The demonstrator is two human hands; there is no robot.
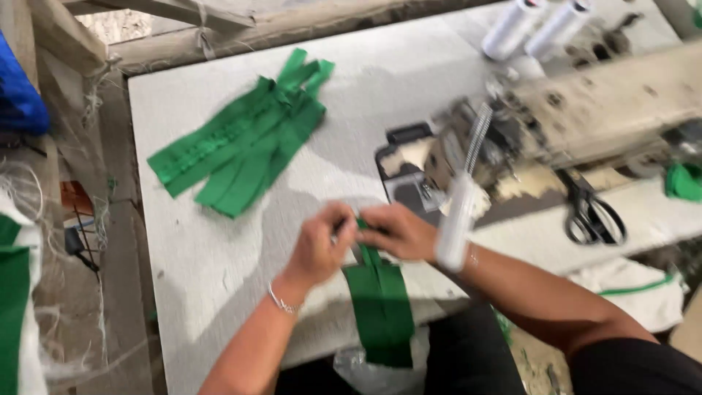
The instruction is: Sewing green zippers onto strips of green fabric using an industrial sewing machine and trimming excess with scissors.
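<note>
So, hands: left hand [320, 245] and right hand [398, 232] are both pinching the top of a green fabric strip [380, 303].
Where: it's hanging off the table [219, 256] edge, just in front of the sewing machine [556, 117].
Nearby: green strip pile [245, 135] sitting far-left of the machine, scissors [592, 216] right beside it.
Tip: probably keeping edges lined up while pinching is helping.

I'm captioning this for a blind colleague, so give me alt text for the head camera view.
A person's left hand and right hand pinch the top of a green fabric strip hanging over the edge of a white table. More green strips, a sewing machine and black scissors lie beyond.
</note>
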